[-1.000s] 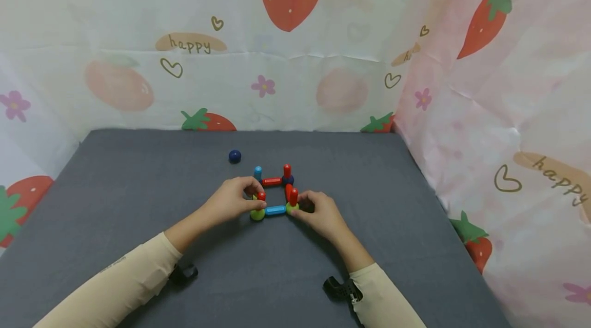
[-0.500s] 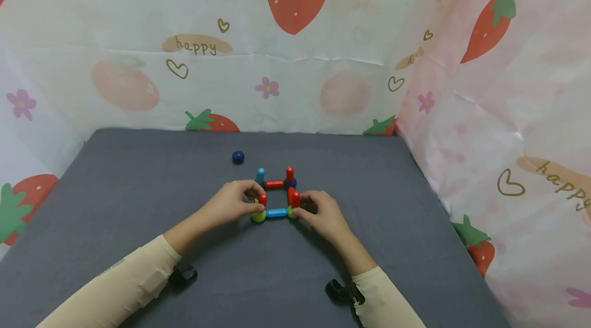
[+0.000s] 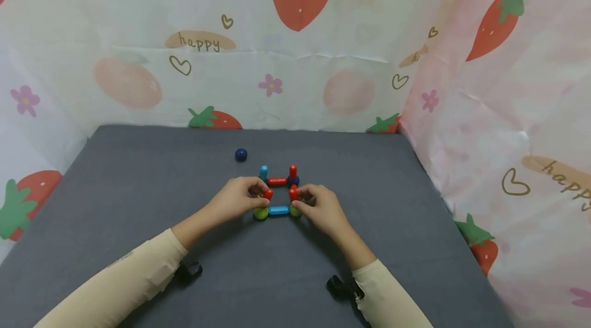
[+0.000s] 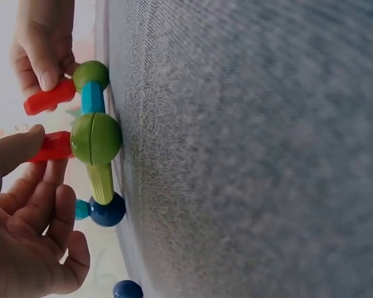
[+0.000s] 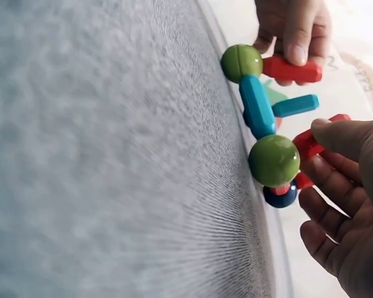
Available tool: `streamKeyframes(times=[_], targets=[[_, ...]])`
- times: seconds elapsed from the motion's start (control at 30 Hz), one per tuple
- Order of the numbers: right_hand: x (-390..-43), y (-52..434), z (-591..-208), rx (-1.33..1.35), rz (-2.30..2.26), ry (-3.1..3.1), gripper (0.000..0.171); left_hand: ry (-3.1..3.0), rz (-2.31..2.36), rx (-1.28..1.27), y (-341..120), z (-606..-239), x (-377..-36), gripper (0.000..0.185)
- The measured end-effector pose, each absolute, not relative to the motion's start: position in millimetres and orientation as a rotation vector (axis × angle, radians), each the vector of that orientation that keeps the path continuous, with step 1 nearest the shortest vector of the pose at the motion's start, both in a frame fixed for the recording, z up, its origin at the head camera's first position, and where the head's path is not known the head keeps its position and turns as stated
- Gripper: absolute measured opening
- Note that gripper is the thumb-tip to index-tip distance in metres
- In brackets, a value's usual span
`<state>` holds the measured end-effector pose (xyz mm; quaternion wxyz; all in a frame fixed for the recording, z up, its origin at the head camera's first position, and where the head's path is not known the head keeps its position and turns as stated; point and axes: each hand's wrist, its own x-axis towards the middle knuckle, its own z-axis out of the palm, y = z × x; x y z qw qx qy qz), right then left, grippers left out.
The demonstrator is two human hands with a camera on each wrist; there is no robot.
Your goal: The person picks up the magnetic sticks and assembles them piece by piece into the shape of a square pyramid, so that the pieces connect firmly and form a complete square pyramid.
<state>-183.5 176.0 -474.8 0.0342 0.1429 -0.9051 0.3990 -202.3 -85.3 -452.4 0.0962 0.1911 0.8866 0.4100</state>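
Note:
A square frame of rods and balls stands on the grey cloth. My left hand (image 3: 237,197) pinches the upright red rod (image 4: 53,146) on the near left green ball (image 4: 96,138). With thumb and fingers, my right hand (image 3: 323,210) pinches another red rod (image 5: 306,144) on the near right green ball (image 5: 274,161). A blue rod (image 3: 279,210) joins these balls. A yellow-green rod (image 4: 101,184) runs back to a dark blue ball (image 4: 107,210) under an upright light blue rod (image 3: 263,172). At the far right, a red rod (image 3: 293,169) rises from another dark blue ball (image 3: 293,180).
A loose dark blue ball (image 3: 241,154) lies behind the frame, to its left. A red rod (image 3: 278,181) forms the frame's far side. Printed strawberry sheets (image 3: 295,87) hang behind and to the sides of the grey-covered table (image 3: 258,276).
The right fingertips have shifted up from beside the near right green ball onto its red rod. The left hand keeps its pinch. The head view has shifted slightly.

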Motion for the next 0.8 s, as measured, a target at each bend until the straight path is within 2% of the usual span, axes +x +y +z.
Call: streamKeyframes(times=[0.8], targets=[[-196.7, 165.7, -466.5, 0.427, 1.270, -2.879, 0.019, 2.630, 1.241, 0.490, -72.0, -456.9, -210.1, 0.023]])
